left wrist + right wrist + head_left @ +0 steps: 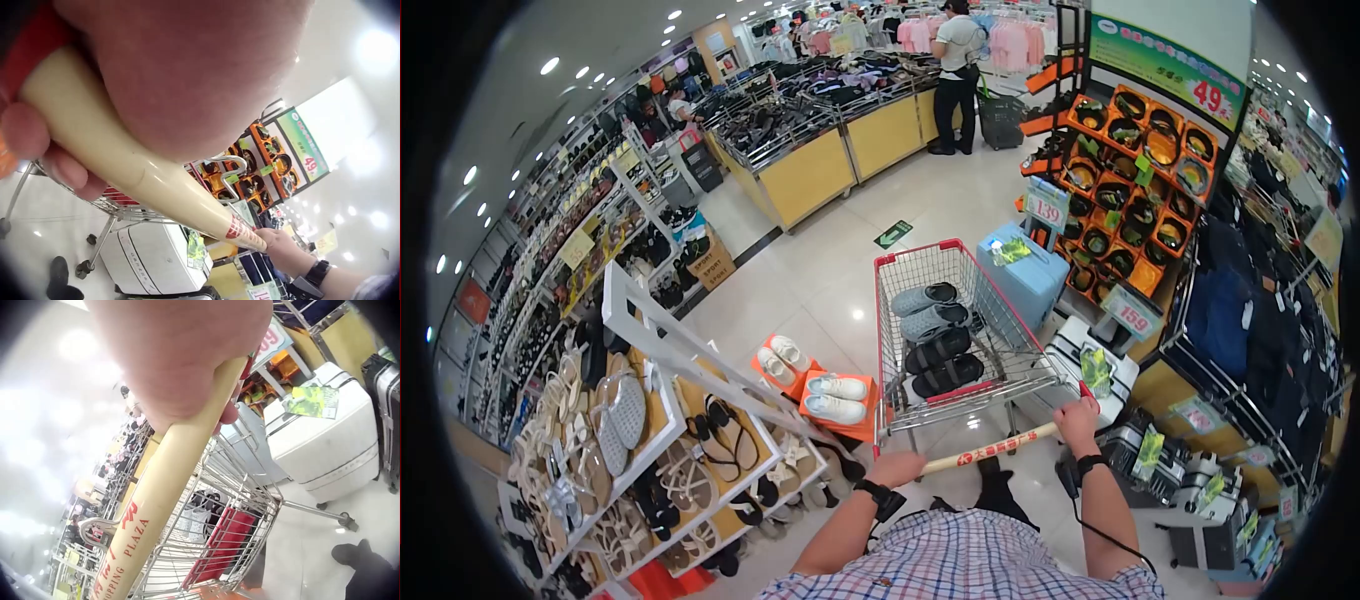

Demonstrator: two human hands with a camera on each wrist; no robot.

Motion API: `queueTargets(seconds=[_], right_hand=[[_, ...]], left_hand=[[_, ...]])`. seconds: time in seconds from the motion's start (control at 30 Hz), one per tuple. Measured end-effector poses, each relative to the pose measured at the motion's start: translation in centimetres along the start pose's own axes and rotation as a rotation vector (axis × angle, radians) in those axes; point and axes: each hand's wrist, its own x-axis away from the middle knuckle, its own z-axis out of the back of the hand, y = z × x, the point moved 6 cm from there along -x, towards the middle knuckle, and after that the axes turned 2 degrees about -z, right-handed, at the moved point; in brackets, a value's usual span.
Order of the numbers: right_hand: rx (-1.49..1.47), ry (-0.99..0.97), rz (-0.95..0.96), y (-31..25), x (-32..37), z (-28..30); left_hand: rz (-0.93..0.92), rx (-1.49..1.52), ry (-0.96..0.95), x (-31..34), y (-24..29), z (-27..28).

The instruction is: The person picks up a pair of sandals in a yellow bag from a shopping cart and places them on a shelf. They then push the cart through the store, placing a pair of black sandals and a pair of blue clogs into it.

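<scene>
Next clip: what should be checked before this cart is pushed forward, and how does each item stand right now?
1. Left hand grips the handle: ok.
2. Right hand grips the handle: ok.
3. Slippers lie inside the cart, below its rim: ok.
4. Gap to the orange shoe boxes on the cart's left: cannot tell, they look very close.
5. Gap to the white suitcase on the right: cannot tell.
6. Floor straight ahead is bare tile: ok.

Blue-and-pink checked short-sleeved shirt (960,565), black straps (878,495) behind left hand (897,467) and right hand (1077,417), and a black cable (1074,508).
</scene>
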Motion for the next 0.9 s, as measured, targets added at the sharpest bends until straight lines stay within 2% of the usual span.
queueTargets(seconds=[0.03, 0.1, 0.2, 0.3, 0.33, 0.4, 0.5, 0.67, 0.9], right_hand=[[-0.03, -0.008, 0.008, -0.1, -1.6, -0.3], [-0.095, -0.009, 0.032, -0.1, -4.6, -1.0], [-0.08, 0.019, 0.106, -0.2, -9.1, -2.5], [-0.147, -0.037, 0.155, -1.1, -14.0, -3.3], [-0.147, -0.04, 0.169, -1.1, -15.4, -4.0], [-0.075, -0.035, 0.238, -2.0, -18.8, -5.5], [-0.108, -0.02, 0.292, -3.1, -23.1, -6.9], [-0.115, -0.032, 0.372, -5.5, -30.2, -9.3], [-0.168, -0.001, 0.469, -10.2, -39.5, -12.7]], left_hand=[[-0.023, -0.004, 0.075, -0.8, -0.3, 0.8], [0.032, 0.043, 0.052, -2.4, -1.3, 1.1], [0.082, 0.019, 0.166, -4.2, -2.0, 2.5], [0.313, 0.104, 0.21, -4.9, -1.7, 6.5], [0.323, 0.111, 0.216, -5.8, -1.8, 6.8], [0.507, 0.253, 0.255, -7.1, -3.8, 7.4], [0.582, 0.244, 0.292, -9.1, -5.5, 8.4], [0.705, 0.269, 0.491, -11.8, -8.3, 11.5], [0.808, 0.32, 0.488, -15.4, -13.8, 16.2]])
